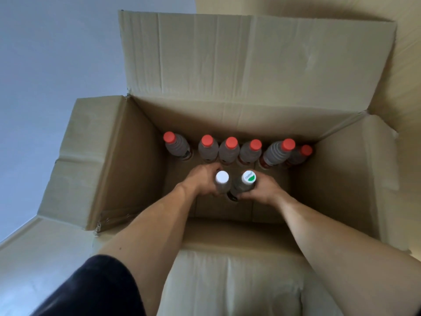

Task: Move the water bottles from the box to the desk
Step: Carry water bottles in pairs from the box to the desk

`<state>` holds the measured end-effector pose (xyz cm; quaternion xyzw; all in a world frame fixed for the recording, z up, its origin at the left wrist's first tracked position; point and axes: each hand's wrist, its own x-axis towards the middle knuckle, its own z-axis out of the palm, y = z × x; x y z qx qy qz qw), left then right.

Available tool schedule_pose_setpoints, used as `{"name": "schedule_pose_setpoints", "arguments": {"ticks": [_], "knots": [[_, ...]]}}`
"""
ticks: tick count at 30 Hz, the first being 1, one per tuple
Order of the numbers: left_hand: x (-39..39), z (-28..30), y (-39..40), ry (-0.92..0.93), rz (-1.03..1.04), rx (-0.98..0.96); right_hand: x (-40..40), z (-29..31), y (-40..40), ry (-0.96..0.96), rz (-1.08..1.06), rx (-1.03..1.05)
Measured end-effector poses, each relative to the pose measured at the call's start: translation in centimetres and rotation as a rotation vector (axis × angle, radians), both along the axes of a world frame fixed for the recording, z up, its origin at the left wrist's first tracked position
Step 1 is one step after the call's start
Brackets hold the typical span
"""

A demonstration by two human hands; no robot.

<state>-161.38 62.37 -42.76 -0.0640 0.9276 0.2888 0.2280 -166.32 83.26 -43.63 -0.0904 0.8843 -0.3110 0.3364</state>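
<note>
At centre frame the left hand (200, 179) grips a white-capped clear plastic bottle (222, 182) and the right hand (262, 188) grips a green-and-white-capped clear plastic bottle (246, 183), both upright inside the open brown cardboard box (127, 156), below six red-capped bottles (230, 149) lining its upper wall.

The fingers of the left hand (201, 179) and right hand (262, 187) are hidden behind the two bottles (232, 185) they grip. The near flap (227, 281) of the box (337, 179) runs off the bottom edge. The red-capped bottles' (231, 150) labels are mostly hidden.
</note>
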Motion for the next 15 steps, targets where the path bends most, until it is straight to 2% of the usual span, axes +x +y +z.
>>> {"name": "schedule_pose_setpoints", "arguments": {"ticks": [5, 11, 15], "knots": [[-2.0, -2.7, 0.3, -0.143, 0.191, 0.317, -2.6, -3.4, 1.8, -0.269, -0.095, -0.174], [-2.9, -6.2, 3.6, -0.170, 0.561, 0.659, -4.1, -6.0, 5.0, -0.466, -0.354, -0.384], [-3.4, -7.9, 5.7, -0.229, 0.782, 0.854, -4.8, -6.7, 5.0, -0.552, -0.512, -0.416]]}}
